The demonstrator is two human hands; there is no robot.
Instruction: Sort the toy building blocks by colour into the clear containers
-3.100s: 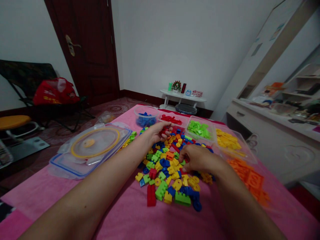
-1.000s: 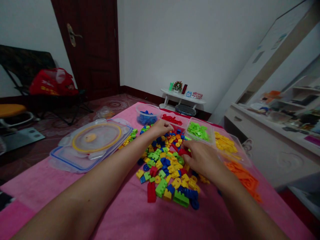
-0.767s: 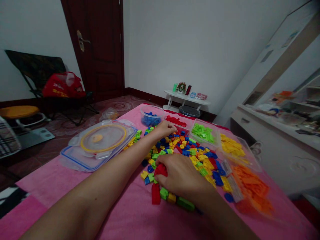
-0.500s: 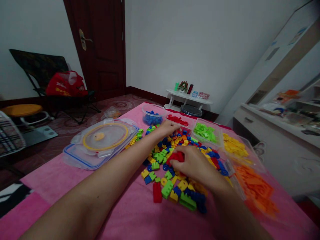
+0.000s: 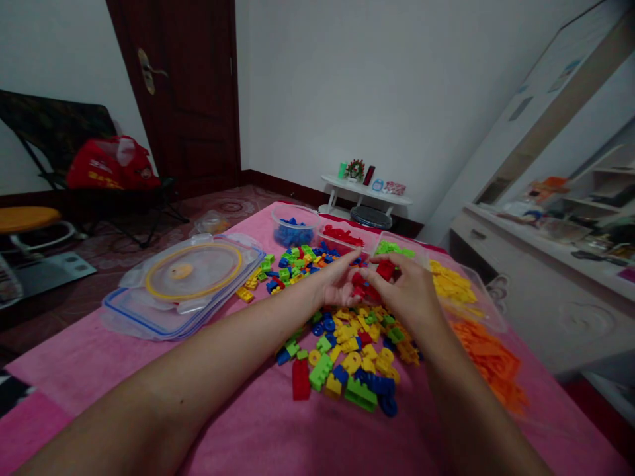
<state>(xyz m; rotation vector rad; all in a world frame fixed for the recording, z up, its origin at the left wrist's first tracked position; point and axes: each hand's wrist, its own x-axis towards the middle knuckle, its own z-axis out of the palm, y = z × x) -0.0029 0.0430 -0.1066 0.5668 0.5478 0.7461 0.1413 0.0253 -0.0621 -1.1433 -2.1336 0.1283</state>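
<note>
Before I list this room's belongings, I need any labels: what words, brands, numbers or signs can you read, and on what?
No text is readable.
Red bag: white and yellow markings, too blurred to read.
Tall cabinet stickers: too small to read.
Pink patterned item: too blurred to tell whether it bears writing.
Loose bricks: no lettering I can make out.

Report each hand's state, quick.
Left hand: half open, cupped, holding red blocks.
Right hand: closed, pinching a red piece.

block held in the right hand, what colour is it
Red; the head view shows the block best, in the right hand.
</note>
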